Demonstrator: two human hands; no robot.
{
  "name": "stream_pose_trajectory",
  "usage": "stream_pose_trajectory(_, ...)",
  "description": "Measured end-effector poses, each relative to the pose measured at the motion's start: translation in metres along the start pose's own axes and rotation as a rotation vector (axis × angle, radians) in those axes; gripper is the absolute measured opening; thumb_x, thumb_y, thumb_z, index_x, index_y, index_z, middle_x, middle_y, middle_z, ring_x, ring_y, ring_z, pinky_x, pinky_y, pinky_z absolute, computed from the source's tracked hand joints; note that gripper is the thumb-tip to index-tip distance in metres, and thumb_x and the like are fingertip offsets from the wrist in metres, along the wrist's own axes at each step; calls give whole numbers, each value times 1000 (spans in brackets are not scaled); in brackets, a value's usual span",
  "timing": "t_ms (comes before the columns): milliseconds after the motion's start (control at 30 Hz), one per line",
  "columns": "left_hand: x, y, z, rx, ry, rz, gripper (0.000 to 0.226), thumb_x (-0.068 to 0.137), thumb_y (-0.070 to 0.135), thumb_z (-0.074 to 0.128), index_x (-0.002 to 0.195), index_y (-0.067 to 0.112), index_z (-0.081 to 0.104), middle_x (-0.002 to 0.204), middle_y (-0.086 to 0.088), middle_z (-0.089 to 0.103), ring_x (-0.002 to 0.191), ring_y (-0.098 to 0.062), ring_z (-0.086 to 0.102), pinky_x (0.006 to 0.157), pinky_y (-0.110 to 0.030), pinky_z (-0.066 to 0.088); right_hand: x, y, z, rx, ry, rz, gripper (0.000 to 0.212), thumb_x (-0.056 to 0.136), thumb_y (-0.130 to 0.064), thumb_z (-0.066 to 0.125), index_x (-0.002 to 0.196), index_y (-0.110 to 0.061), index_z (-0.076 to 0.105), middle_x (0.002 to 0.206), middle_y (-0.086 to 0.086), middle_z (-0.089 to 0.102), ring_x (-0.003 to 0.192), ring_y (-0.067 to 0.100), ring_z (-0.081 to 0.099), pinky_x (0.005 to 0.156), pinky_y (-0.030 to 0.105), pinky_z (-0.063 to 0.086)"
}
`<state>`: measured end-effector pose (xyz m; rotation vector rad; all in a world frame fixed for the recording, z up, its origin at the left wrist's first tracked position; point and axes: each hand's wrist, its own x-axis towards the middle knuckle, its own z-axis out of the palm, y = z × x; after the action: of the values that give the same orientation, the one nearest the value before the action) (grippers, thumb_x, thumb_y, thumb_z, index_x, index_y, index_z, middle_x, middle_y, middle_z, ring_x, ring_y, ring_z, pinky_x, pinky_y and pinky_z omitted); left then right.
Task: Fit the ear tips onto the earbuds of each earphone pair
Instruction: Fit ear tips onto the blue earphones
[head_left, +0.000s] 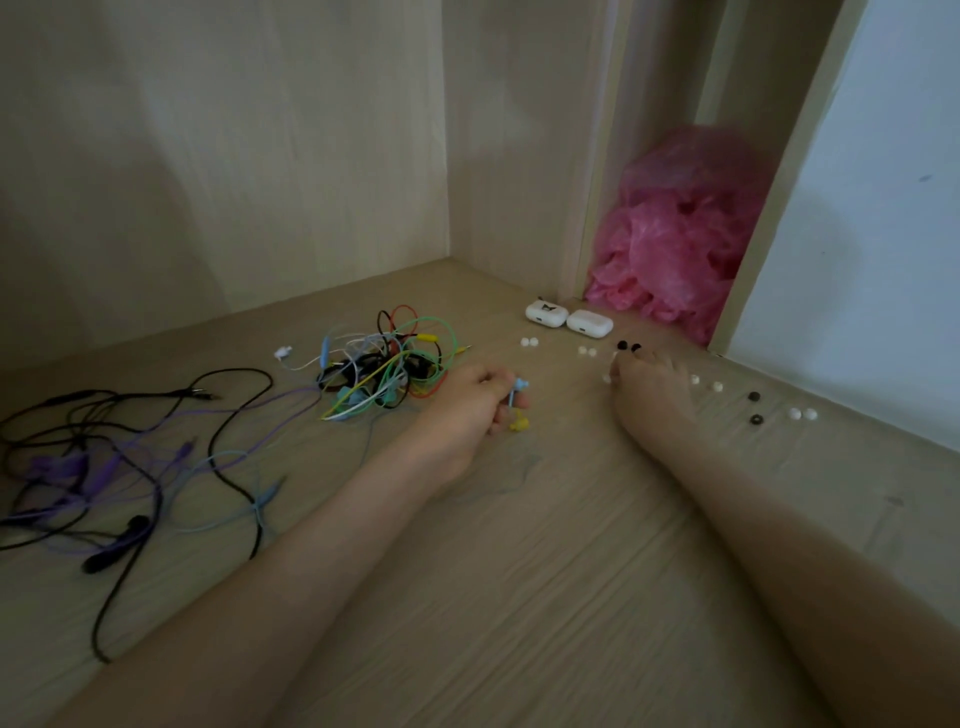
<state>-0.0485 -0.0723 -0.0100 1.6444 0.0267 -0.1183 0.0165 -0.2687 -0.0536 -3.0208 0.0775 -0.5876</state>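
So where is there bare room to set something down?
Bare wood stretches from between the left hand and right hand back toward the camera, and along the back wall behind the coloured earphone tangle. Crowded: ear tips along the right edge, black and purple cables at left.

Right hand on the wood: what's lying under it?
At either edge of the right hand, white ear tips peek out, and two black ear tips sit just past its fingertips. Whatever lies beneath the palm is covered.
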Motion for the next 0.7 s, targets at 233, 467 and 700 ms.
stream_pose_trajectory(233,-13,1,-12,-57,24,-16,23,100,11,39,84,14,56,72,-2,58,53,-7,35,49,-18,28,1,-3,3,-108,17,-140,30,93,-5,37,114,-11,57,116,9,60,113,27,47,92,37,28)
stream_pose_trajectory(467,-14,4,-4,-65,15,-73,16,96,10,48,82,14,54,72,-2,56,53,-7,35,49,-18,27,2,-5,7,-33,74,-48,25,88,0,41,104,-6,58,105,13,61,103,30,50,87,36,29)
stream_pose_trajectory(700,-9,4,8,-3,4,-38,5,93,11,53,93,15,56,75,2,59,54,-7,37,49,-18,29,-13,-24,-14,494,161,73,17,89,-3,50,105,-3,56,98,13,63,93,27,55,78,31,37)
